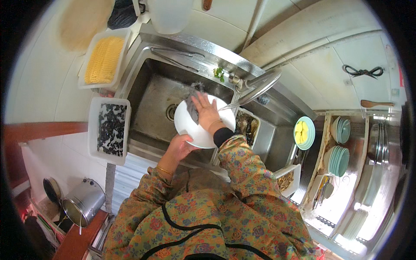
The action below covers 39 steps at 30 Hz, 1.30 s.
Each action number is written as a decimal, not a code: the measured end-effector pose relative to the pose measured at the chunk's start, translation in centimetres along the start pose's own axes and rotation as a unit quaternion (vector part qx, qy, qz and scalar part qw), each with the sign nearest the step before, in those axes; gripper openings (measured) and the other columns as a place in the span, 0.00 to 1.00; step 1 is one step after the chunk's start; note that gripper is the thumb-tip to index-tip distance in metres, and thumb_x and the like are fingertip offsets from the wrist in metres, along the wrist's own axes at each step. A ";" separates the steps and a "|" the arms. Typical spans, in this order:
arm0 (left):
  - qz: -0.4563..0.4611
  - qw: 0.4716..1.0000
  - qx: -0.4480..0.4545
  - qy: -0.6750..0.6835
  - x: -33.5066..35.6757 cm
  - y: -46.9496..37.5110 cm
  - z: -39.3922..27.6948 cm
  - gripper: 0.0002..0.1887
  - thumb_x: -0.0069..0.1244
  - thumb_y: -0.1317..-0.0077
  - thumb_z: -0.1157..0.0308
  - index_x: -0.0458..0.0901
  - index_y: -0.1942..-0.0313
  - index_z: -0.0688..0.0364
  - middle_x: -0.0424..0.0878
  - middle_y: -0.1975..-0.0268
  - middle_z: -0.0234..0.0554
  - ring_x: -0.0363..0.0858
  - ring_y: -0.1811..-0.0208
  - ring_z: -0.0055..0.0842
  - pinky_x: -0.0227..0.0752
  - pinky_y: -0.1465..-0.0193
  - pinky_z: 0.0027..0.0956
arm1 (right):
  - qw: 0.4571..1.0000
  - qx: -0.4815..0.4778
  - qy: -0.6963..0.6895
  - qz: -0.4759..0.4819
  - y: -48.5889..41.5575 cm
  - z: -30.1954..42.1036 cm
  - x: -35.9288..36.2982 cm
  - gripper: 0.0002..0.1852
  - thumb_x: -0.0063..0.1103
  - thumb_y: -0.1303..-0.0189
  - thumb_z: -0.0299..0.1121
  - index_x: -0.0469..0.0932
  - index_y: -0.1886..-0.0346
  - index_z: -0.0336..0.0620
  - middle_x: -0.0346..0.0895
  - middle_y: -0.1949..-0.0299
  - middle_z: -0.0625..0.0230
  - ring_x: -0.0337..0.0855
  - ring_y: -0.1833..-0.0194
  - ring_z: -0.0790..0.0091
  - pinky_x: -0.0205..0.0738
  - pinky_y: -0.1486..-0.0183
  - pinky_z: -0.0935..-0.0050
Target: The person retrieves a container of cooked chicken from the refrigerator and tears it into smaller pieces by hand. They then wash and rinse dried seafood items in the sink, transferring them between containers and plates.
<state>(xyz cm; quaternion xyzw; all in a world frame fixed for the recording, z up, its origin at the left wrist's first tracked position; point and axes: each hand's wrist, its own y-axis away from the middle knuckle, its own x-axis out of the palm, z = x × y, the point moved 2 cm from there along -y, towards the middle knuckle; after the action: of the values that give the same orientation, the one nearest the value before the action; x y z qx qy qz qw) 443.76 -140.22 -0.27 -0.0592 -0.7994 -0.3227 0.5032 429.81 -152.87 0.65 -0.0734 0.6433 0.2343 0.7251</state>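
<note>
A large white bowl (204,131) is tilted over the stainless steel sink basin (149,97), near its drain. My left hand (182,147) grips the bowl's lower left rim. With spread fingers, my right hand (205,112) presses a grey cloth (192,109) against the white surface. The curved metal faucet (256,92) reaches over the bowl's right edge, its spout end close to my right hand. Green leaves (218,74) and metal tongs (175,58) lie on the sink's back ledge.
Left of the basin stand plastic tubs with yellow noodles (105,60) and dark pieces (111,130). A tub with dark contents (247,125) sits right of the basin. Farther right are a bowl with yellow pieces (304,132) and a rack holding stacked bowls (338,161).
</note>
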 end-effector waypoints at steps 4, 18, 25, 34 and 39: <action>-0.049 0.998 0.032 0.004 -3.2 -0.2 -0.6 0.24 0.48 0.43 0.77 0.76 0.44 0.68 0.83 0.49 0.47 0.84 0.50 0.43 0.83 0.49 0.47 | 0.998 0.021 -0.065 -0.011 2.3 -3.6 0.8 0.29 0.49 0.31 0.34 0.65 0.25 0.47 0.52 0.21 0.53 0.53 0.21 0.49 0.48 0.23 0.43; -0.091 0.994 -0.016 0.066 -6.5 -0.1 1.0 0.24 0.47 0.42 0.80 0.75 0.43 0.68 0.81 0.43 0.51 0.81 0.42 0.45 0.79 0.41 0.52 | 0.845 0.177 -0.490 -0.121 -8.2 -21.9 1.6 0.42 0.60 0.44 0.19 0.55 0.23 0.32 0.81 0.46 0.52 0.84 0.54 0.62 0.79 0.51 0.69; -0.093 0.991 -0.029 0.089 -5.2 -2.3 2.3 0.26 0.47 0.42 0.82 0.73 0.41 0.67 0.81 0.43 0.50 0.82 0.43 0.45 0.81 0.43 0.50 | 0.894 0.123 -0.399 -0.159 -4.1 -21.9 4.9 0.32 0.46 0.43 0.13 0.67 0.32 0.41 0.73 0.38 0.59 0.81 0.58 0.65 0.79 0.57 0.71; -0.096 0.993 -0.026 0.067 -4.0 -1.6 2.3 0.26 0.48 0.44 0.82 0.74 0.41 0.67 0.81 0.44 0.49 0.82 0.44 0.44 0.81 0.41 0.50 | 0.949 0.072 -0.277 -0.137 -6.1 -19.0 -0.2 0.38 0.49 0.37 0.15 0.56 0.23 0.42 0.64 0.27 0.49 0.84 0.46 0.63 0.80 0.48 0.68; -0.093 0.992 0.001 0.086 -2.7 -1.4 2.1 0.25 0.48 0.43 0.81 0.75 0.43 0.68 0.81 0.45 0.49 0.83 0.44 0.43 0.82 0.41 0.48 | 0.705 0.137 -0.666 -0.201 2.0 -14.3 -6.5 0.26 0.45 0.26 0.23 0.62 0.25 0.34 0.69 0.30 0.54 0.81 0.40 0.60 0.74 0.37 0.65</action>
<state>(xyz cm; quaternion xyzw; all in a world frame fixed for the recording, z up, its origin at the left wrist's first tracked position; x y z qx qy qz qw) 442.85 -139.48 -3.79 0.0435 -0.7558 -0.3712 0.5377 415.67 -158.52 5.02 0.0739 -0.0122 -0.0199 0.9970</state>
